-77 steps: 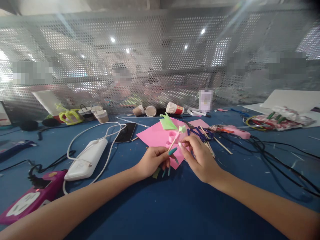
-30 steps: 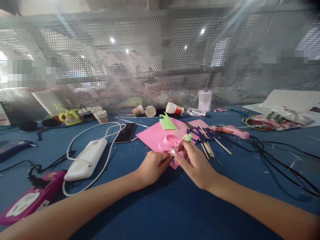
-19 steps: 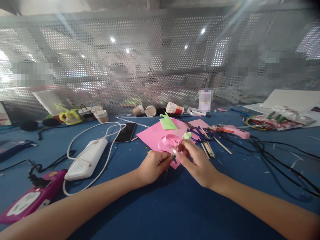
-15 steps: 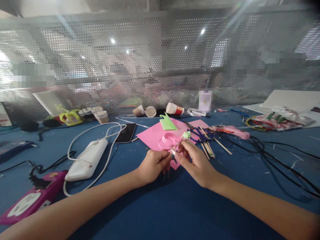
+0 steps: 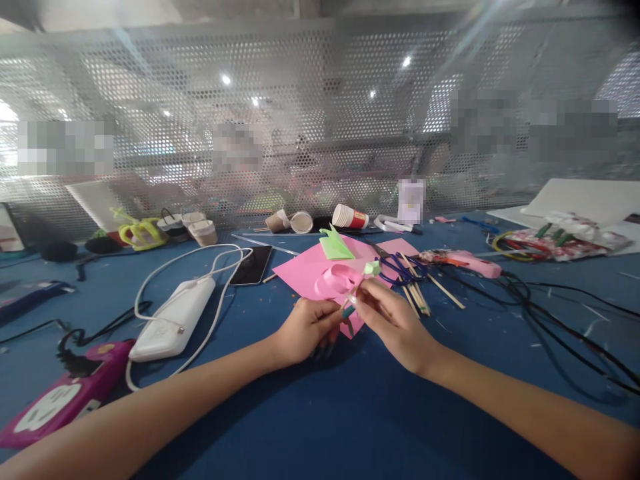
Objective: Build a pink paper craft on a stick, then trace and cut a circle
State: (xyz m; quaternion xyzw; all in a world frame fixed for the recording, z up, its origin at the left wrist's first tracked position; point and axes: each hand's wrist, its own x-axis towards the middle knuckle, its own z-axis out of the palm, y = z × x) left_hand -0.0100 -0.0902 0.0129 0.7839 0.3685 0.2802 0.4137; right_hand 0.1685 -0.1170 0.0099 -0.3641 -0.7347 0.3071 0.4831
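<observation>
While the left hand (image 5: 307, 333) pinches the lower end of a thin stick (image 5: 346, 303), thumb and fingers clamped, the right hand (image 5: 400, 327) closes its fingertips higher up, apparently on the end of a pink strip (image 5: 336, 279); exact contact hidden by the fingers. Stick tilted, its green paper tip (image 5: 371, 268) just above the right fingertips. The low grip probably steadies it and leaves the upper part reachable; the strip's loose loop hangs out beyond both hands, likely so it does not snag. Farther ahead of the fingers, a pink sheet (image 5: 300, 263) with folded green paper (image 5: 336, 247) on it. Beyond the right hand, scissors (image 5: 384, 256), spare sticks (image 5: 416, 297) and a pink glue gun (image 5: 475, 263), seemingly kept within that hand's reach. Left of the left hand, a white power bank (image 5: 175, 320), its cable (image 5: 145, 280) looped, perhaps set aside to free the middle.
</observation>
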